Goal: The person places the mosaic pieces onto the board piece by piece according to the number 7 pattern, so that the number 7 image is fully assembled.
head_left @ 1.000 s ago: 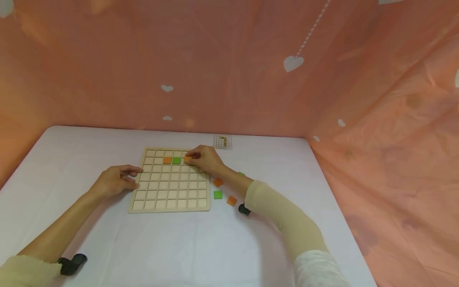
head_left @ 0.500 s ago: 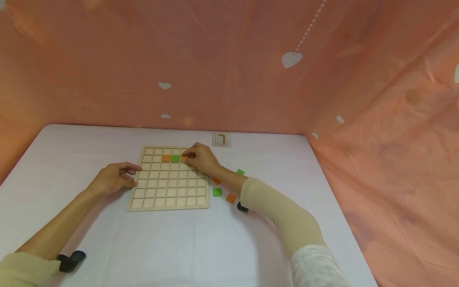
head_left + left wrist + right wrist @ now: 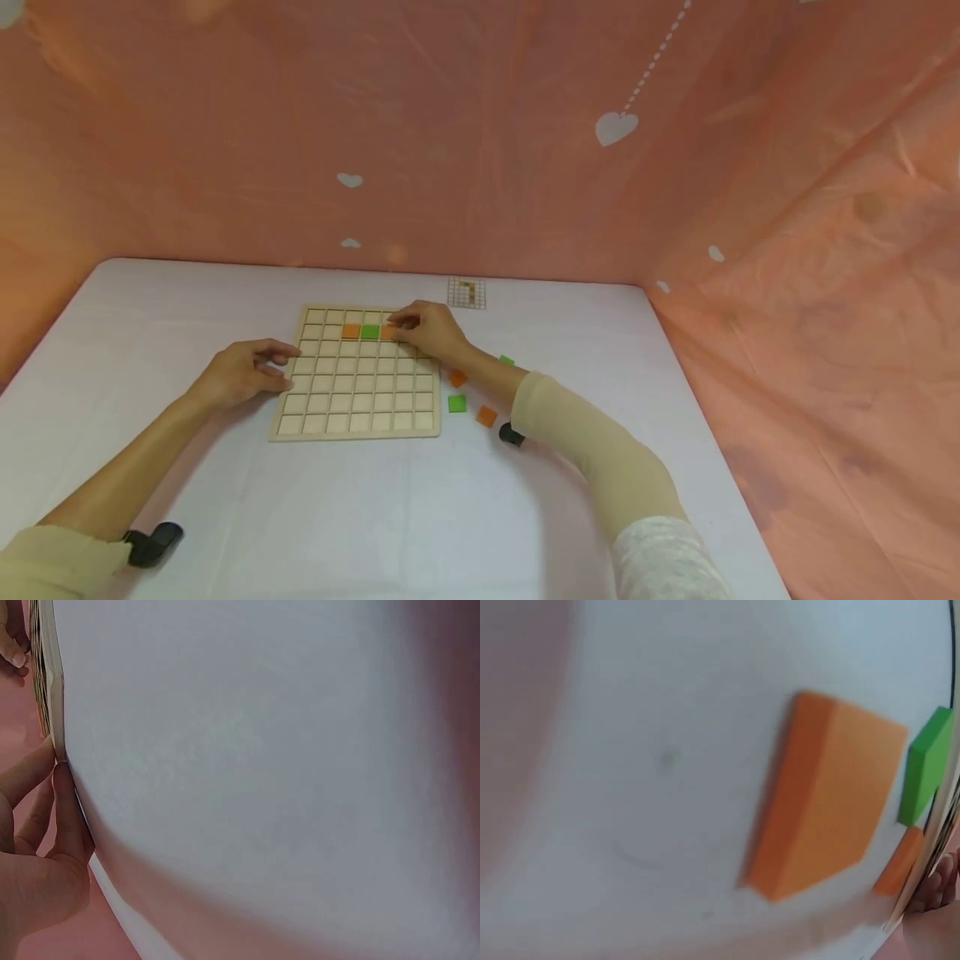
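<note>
A square wooden grid board (image 3: 362, 383) lies on the white table. In its second row from the far side, an orange tile (image 3: 351, 332) and a green tile (image 3: 370, 332) sit in neighbouring cells. Just right of the green one, my right hand (image 3: 435, 331) pinches another orange tile (image 3: 387, 332) at a cell, its far part covered by the fingers. My left hand (image 3: 238, 375) touches the board's left edge with fingertips and thumb, fingers loosely spread. The left wrist view shows the left hand (image 3: 45, 877) against that edge; in the right wrist view, the right hand (image 3: 934, 911) is mostly cut off.
Loose tiles lie right of the board: a green tile (image 3: 457, 404), an orange tile (image 3: 487, 416), another orange tile (image 3: 458, 378), and a green tile (image 3: 507, 360) partly behind the forearm. A small grid pattern card (image 3: 467, 292) lies behind the board. An orange cloth (image 3: 480, 150) rises beyond the table.
The right hand has lowered the orange tile slightly leftward to the cell beside the green tile. My left hand stays at the board's edge. The head view shifts slightly.
</note>
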`<action>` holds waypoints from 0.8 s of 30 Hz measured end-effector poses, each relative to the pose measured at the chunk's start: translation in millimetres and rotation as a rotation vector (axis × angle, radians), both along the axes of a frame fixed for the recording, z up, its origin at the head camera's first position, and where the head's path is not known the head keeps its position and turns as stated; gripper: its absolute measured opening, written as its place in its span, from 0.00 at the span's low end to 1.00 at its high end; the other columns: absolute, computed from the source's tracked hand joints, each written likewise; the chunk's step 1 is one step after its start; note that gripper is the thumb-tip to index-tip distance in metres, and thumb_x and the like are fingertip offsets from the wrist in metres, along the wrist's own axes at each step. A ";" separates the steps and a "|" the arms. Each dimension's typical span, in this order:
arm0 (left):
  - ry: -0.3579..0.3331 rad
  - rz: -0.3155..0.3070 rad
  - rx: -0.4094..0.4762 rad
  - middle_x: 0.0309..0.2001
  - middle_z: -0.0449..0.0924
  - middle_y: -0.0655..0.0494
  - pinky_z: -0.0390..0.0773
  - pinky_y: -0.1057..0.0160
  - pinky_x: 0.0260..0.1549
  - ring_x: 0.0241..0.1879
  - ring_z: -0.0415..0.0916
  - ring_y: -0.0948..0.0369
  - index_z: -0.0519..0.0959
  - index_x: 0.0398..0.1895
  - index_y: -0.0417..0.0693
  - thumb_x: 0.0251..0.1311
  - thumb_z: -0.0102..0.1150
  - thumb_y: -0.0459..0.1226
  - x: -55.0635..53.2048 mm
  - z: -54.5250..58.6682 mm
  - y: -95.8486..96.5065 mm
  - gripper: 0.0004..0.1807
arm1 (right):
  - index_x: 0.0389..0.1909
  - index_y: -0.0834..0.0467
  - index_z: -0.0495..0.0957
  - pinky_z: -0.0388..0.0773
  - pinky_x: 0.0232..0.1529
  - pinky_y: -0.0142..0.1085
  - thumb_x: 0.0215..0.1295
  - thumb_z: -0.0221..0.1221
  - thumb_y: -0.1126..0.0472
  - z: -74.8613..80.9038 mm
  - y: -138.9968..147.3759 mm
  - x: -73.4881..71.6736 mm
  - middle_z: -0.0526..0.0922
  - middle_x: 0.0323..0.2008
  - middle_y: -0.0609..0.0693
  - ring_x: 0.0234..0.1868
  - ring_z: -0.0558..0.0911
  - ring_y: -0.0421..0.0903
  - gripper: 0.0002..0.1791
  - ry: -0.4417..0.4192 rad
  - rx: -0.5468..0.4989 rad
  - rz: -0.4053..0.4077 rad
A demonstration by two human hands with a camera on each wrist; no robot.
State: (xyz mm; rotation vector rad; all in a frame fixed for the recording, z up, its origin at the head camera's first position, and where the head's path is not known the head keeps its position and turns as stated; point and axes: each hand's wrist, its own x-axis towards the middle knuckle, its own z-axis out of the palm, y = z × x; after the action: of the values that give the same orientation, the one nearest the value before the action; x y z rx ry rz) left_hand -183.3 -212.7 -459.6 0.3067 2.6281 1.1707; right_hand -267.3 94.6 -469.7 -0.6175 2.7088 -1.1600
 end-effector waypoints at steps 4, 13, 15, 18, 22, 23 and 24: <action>-0.001 0.000 -0.006 0.48 0.78 0.41 0.74 0.63 0.37 0.41 0.77 0.59 0.77 0.58 0.36 0.53 0.73 0.38 -0.4 0.5 -0.4 0.29 | 0.47 0.55 0.87 0.78 0.39 0.28 0.62 0.68 0.60 4.1 8.1 3.1 0.84 0.39 0.42 0.38 0.80 0.37 0.12 -0.057 -0.082 -0.031; -0.038 0.010 0.000 0.51 0.78 0.39 0.73 0.59 0.41 0.48 0.76 0.49 0.77 0.59 0.38 0.54 0.72 0.38 -2.5 3.9 4.1 0.29 | 0.48 0.60 0.85 0.79 0.41 0.32 0.64 0.67 0.63 16.8 48.0 11.9 0.86 0.43 0.47 0.41 0.82 0.42 0.13 -0.083 -0.151 -0.057; -0.054 0.017 0.004 0.52 0.77 0.39 0.72 0.59 0.41 0.49 0.74 0.47 0.76 0.60 0.38 0.54 0.71 0.38 -2.8 5.2 5.1 0.29 | 0.48 0.58 0.86 0.79 0.42 0.33 0.63 0.67 0.62 17.1 58.2 13.1 0.86 0.43 0.46 0.41 0.82 0.42 0.12 -0.078 -0.146 -0.076; -0.076 0.035 0.013 0.51 0.76 0.39 0.73 0.60 0.41 0.48 0.76 0.48 0.76 0.60 0.37 0.53 0.72 0.36 -2.3 6.1 6.3 0.30 | 0.47 0.58 0.86 0.78 0.43 0.34 0.63 0.67 0.62 18.5 71.3 15.1 0.86 0.42 0.47 0.41 0.82 0.43 0.12 -0.049 -0.130 -0.085; -0.082 0.049 0.021 0.50 0.76 0.39 0.74 0.61 0.40 0.44 0.80 0.51 0.76 0.60 0.35 0.52 0.73 0.35 -1.2 5.5 4.4 0.31 | 0.47 0.59 0.86 0.79 0.44 0.35 0.62 0.68 0.63 19.1 85.8 17.0 0.87 0.41 0.47 0.41 0.82 0.44 0.12 -0.025 -0.119 -0.100; -0.084 0.050 0.023 0.50 0.76 0.39 0.74 0.61 0.40 0.44 0.80 0.52 0.76 0.60 0.35 0.51 0.73 0.35 -0.8 5.6 4.1 0.31 | 0.47 0.59 0.86 0.79 0.45 0.36 0.61 0.68 0.63 19.3 88.9 17.8 0.87 0.40 0.48 0.40 0.82 0.44 0.13 -0.024 -0.121 -0.105; -0.088 0.050 0.025 0.50 0.76 0.39 0.74 0.62 0.40 0.44 0.80 0.52 0.75 0.60 0.35 0.51 0.73 0.35 -0.4 5.8 3.5 0.31 | 0.46 0.59 0.86 0.79 0.45 0.36 0.61 0.68 0.63 19.4 92.1 18.8 0.87 0.40 0.47 0.40 0.82 0.44 0.12 -0.027 -0.117 -0.112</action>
State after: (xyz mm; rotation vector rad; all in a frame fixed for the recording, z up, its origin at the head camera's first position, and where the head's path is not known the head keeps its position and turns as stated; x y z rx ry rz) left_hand -183.7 -209.2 -453.9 0.1913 2.5606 1.2054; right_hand -248.5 186.7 -450.3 -0.4663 2.6987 -1.3517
